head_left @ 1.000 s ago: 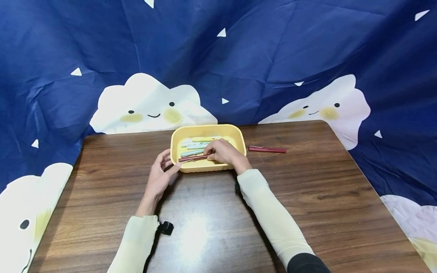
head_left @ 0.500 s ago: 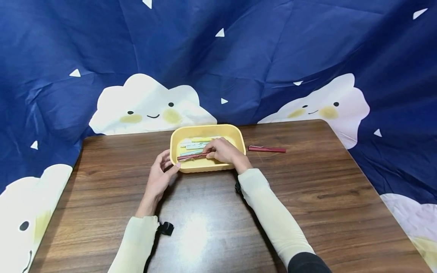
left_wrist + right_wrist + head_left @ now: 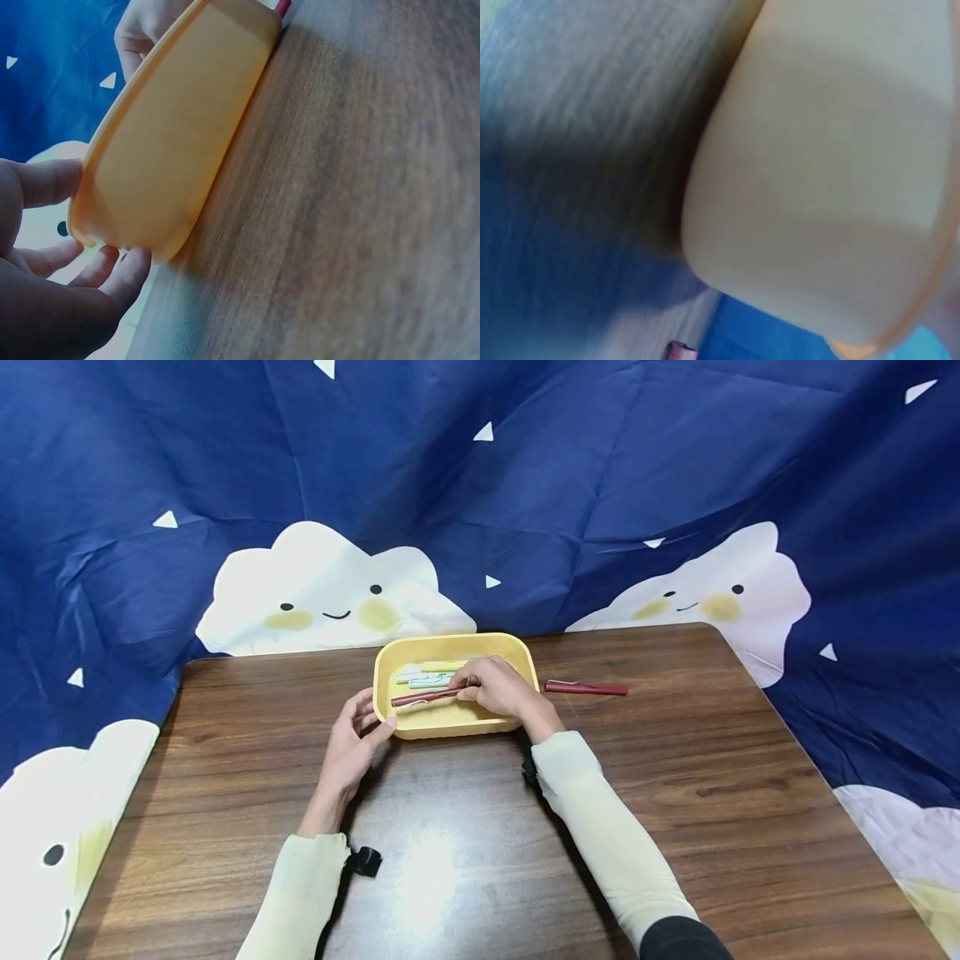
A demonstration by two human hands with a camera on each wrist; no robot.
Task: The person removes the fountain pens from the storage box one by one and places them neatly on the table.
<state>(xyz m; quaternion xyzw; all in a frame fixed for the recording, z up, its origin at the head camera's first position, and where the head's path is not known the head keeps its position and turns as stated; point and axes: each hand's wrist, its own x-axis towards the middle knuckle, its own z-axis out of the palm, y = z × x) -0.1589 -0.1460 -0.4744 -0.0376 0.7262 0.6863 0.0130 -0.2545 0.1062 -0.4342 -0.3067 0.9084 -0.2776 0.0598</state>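
Observation:
A dark red pen (image 3: 420,698) with a silver clip is pinched near its right end by my right hand (image 3: 498,686), inside the yellow bin (image 3: 457,730). Behind it in the bin lie several pens, among them a mint green pen (image 3: 427,682) and a yellow pen (image 3: 444,667). My left hand (image 3: 350,747) holds the bin's left end. In the left wrist view the thumb (image 3: 51,182) is at the rim and the fingers (image 3: 129,279) bend against the end wall. The right wrist view shows mostly the bin's outer wall (image 3: 817,165); the right hand's grip is hidden there.
A second dark red pen (image 3: 587,688) lies on the wooden table (image 3: 675,760), just right of the bin. Behind the table's back edge hangs a blue cloth (image 3: 525,485) with white clouds.
My right hand has drawn the dark red pen up a little and back, so it now covers the light blue pen. The left hand and the bin have stayed put.

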